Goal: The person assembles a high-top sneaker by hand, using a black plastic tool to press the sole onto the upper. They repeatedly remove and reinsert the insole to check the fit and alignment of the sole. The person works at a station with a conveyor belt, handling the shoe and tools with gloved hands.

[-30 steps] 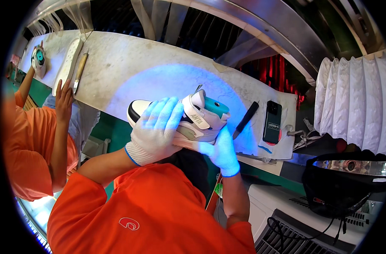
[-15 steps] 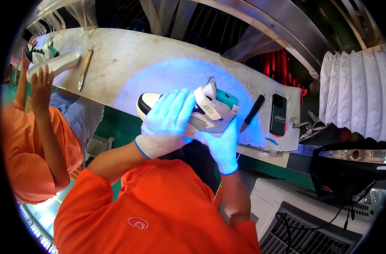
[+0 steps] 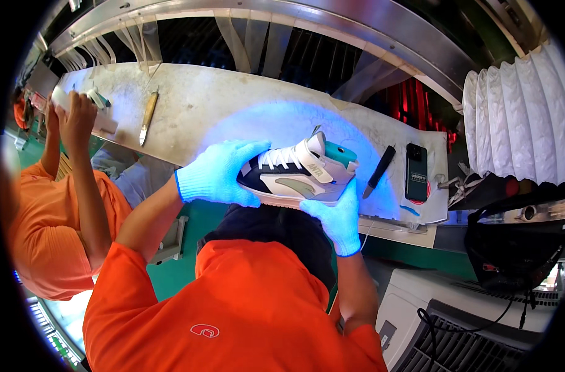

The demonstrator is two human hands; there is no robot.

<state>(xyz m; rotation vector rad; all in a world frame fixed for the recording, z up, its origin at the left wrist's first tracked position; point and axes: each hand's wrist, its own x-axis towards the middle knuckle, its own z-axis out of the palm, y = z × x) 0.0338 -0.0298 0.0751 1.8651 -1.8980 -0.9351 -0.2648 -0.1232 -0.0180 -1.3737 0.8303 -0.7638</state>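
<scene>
A high-top sneaker [image 3: 290,181] in white, black and grey, with white laces, an ankle strap and a teal piece in its collar, is held up at the table's near edge. My left hand [image 3: 223,173], in a knitted glove, wraps round its toe, which the glove hides. At the heel, my right hand [image 3: 338,217], gloved as well, grips the sole from below and behind. Blue light falls on both gloves. Closest to my right hand on the table lies a black-handled knife [image 3: 379,172].
The pale worktable [image 3: 199,99] carries a phone [image 3: 417,173] at right and a wooden-handled knife [image 3: 148,118] at left. At far left, a co-worker's hands [image 3: 78,118] hold a white shoe part. A black bag [image 3: 512,254] hangs at right above a grey-white machine [image 3: 412,294].
My left hand has slid from the shoe's upper to its toe, uncovering laces and side panel. The view has shifted slightly. The co-worker has raised the white part, hands now together.
</scene>
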